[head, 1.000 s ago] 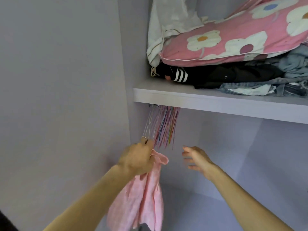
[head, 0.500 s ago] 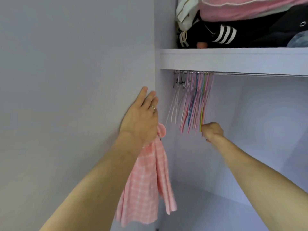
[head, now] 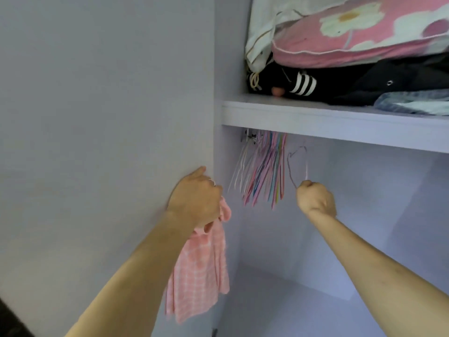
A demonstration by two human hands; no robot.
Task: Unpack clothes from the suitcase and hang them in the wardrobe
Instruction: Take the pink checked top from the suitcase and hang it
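My left hand grips a pink checked garment that hangs down beside the wardrobe's left side panel; its index finger touches the panel's edge. My right hand is curled round a thin wire hanger, blurred, held apart to the right of the bunch. A bunch of several coloured hangers hangs at the left end of the rail under the shelf. The suitcase is out of view.
On the shelf lie a pink floral pillow, a white cloth, a black garment with white stripes and denim. The hanging space right of the hangers holds no clothes.
My right hand reached the hanger bunch, closed on one hanger and pulled it off to the right. My left hand's fingers curled in while still holding the pink garment by the panel.
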